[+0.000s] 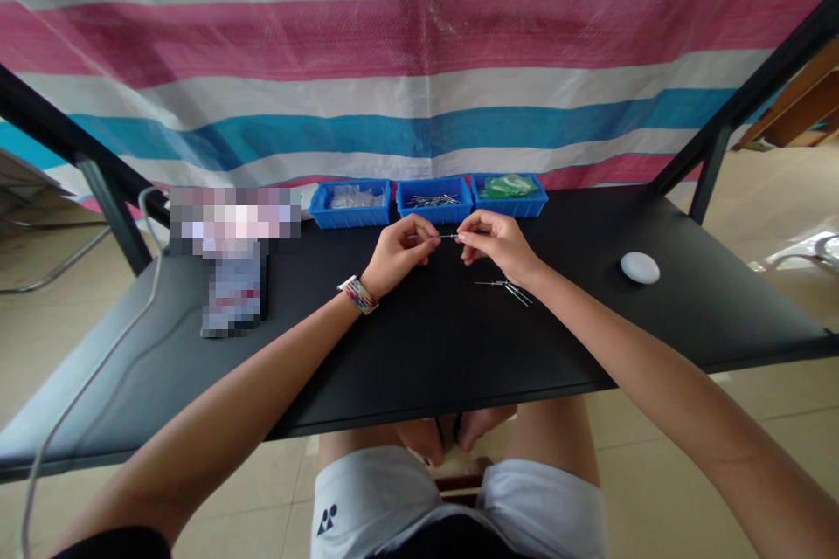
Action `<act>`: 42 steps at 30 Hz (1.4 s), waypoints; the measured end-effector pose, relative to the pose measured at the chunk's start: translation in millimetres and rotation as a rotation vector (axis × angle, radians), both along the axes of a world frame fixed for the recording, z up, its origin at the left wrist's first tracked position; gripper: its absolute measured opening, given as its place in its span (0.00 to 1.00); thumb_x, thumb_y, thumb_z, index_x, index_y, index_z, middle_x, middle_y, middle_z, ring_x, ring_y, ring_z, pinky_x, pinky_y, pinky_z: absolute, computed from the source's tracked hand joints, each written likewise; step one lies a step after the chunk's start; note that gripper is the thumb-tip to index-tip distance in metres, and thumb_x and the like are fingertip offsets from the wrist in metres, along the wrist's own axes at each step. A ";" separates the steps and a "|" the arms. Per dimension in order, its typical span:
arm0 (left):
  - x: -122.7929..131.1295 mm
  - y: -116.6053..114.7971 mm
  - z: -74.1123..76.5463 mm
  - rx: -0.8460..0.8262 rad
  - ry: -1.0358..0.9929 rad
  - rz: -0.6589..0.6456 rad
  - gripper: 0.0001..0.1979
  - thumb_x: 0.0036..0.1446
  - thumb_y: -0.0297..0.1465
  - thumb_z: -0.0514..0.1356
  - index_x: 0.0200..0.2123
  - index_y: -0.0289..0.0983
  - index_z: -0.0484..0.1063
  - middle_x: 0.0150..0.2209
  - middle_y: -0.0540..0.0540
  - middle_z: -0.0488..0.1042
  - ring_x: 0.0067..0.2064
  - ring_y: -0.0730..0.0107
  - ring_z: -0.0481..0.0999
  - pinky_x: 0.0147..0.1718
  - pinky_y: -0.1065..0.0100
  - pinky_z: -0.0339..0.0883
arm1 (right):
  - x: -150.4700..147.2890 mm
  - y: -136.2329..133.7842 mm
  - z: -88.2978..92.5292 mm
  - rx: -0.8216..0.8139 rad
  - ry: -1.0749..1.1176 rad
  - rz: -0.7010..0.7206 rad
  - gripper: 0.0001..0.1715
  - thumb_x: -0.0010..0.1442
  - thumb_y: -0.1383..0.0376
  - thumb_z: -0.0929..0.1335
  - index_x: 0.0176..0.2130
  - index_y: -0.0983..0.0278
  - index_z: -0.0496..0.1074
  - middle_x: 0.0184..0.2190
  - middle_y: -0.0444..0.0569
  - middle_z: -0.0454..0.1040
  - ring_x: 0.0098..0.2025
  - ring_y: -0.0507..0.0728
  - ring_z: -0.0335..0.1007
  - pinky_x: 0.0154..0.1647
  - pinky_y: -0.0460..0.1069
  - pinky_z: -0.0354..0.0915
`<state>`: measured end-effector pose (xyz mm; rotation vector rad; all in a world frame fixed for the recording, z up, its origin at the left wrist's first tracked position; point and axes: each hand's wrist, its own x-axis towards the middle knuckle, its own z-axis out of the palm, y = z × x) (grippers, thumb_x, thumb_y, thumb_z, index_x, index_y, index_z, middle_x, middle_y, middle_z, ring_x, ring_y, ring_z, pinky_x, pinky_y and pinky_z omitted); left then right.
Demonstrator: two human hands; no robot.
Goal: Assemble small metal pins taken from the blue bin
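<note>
My left hand (402, 253) and my right hand (496, 244) meet above the black table, just in front of the blue boxes. Between their pinched fingertips runs a thin silvery metal pin (448, 236), held level with one end in each hand. Whether a smaller part sits on it is too fine to make out. Below my right hand, several similar metal pins (515, 289) lie loosely on the table. More such pins (433, 201) fill the middle blue box (433, 214).
The left blue box (350, 217) holds clear plastic pieces, the right one (517, 206) green items. A white oval object (640, 268) rests on the black table (406, 358) at right. Blurred-out items (232, 279) and a pale cable (98, 358) are at left.
</note>
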<state>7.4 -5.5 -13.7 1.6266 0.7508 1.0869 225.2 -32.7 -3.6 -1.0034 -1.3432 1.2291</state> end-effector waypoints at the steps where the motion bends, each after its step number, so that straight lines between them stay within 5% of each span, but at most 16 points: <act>1: 0.1 0.1 -0.2 0.000 -0.002 -0.007 0.15 0.58 0.38 0.72 0.40 0.36 0.73 0.29 0.53 0.71 0.25 0.78 0.72 0.25 0.73 0.67 | -0.5 0.0 -0.3 0.011 -0.004 -0.009 0.21 0.50 0.53 0.82 0.34 0.63 0.77 0.29 0.44 0.77 0.26 0.53 0.76 0.27 0.48 0.77; 13: -3.4 1.2 1.6 -0.113 0.044 -0.079 0.19 0.64 0.46 0.66 0.35 0.35 0.76 0.27 0.48 0.75 0.26 0.73 0.74 0.27 0.71 0.69 | 1.2 4.5 -7.3 0.170 -0.083 -0.097 0.10 0.53 0.61 0.77 0.33 0.63 0.77 0.29 0.46 0.77 0.26 0.53 0.75 0.27 0.47 0.72; 21: -1.2 0.9 0.6 -0.056 0.039 -0.044 0.17 0.62 0.44 0.68 0.34 0.35 0.75 0.26 0.49 0.74 0.25 0.74 0.72 0.25 0.72 0.67 | -1.2 2.7 -7.0 0.152 -0.101 -0.073 0.13 0.53 0.59 0.78 0.36 0.63 0.77 0.32 0.45 0.78 0.26 0.52 0.75 0.27 0.47 0.73; 32: -1.9 -3.3 3.0 0.035 0.042 0.031 0.16 0.61 0.42 0.70 0.34 0.35 0.75 0.26 0.51 0.72 0.25 0.75 0.73 0.26 0.73 0.67 | 0.2 4.1 -5.5 -0.096 0.019 0.052 0.20 0.53 0.54 0.80 0.39 0.63 0.78 0.33 0.48 0.82 0.27 0.52 0.77 0.28 0.48 0.77; 42: -1.9 -0.5 2.0 -0.064 0.112 -0.065 0.12 0.60 0.39 0.67 0.35 0.35 0.75 0.26 0.50 0.73 0.25 0.74 0.73 0.26 0.72 0.67 | -0.3 12.5 -7.4 0.070 -0.029 -0.080 0.19 0.50 0.54 0.81 0.34 0.63 0.78 0.28 0.43 0.77 0.24 0.52 0.75 0.26 0.47 0.75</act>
